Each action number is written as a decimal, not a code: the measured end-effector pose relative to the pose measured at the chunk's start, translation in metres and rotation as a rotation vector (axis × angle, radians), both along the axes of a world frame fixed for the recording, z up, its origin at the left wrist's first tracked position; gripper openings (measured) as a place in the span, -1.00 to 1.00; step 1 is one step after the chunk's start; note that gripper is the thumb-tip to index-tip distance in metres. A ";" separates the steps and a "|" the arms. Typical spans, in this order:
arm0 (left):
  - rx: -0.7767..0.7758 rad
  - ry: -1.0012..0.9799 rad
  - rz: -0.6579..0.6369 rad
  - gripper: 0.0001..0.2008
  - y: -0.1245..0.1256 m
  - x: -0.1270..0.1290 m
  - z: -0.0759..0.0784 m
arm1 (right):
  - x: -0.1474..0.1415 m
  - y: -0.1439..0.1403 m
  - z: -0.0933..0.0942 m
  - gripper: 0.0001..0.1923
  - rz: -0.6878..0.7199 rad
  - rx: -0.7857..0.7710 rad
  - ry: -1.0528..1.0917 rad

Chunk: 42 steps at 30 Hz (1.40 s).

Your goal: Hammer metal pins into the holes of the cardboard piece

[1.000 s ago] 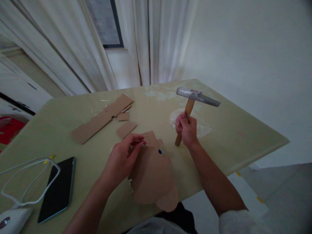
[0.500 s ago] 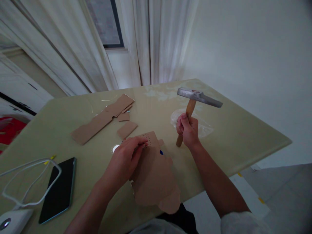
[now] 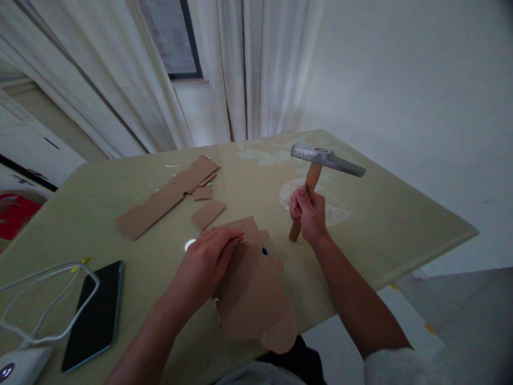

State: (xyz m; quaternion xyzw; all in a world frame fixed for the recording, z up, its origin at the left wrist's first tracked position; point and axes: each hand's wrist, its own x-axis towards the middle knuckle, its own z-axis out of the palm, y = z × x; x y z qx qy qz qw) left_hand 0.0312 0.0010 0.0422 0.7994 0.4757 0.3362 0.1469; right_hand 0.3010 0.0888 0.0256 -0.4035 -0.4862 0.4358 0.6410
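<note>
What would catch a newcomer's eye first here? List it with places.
The hammer, raised upright in the right hand over the table's right half. Next, the left hand pressing the near cardboard piece at the front edge. Cardboard scraps lie farther back, a phone at left.

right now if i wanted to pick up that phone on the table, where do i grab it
Pinch the phone across its two long edges near the middle, coming from above. It lies flat and screen-up, and the white cable loops beside its far corner, so stay clear of that end.
</note>
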 end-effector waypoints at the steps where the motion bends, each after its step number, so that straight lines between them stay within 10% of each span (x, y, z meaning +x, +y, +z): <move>1: 0.004 -0.001 -0.004 -0.76 0.000 0.000 0.000 | 0.000 0.000 0.000 -0.23 -0.001 0.001 0.003; 42: -0.023 -0.260 0.091 -0.89 -0.002 0.005 -0.016 | -0.001 -0.001 0.001 -0.26 0.018 0.006 -0.014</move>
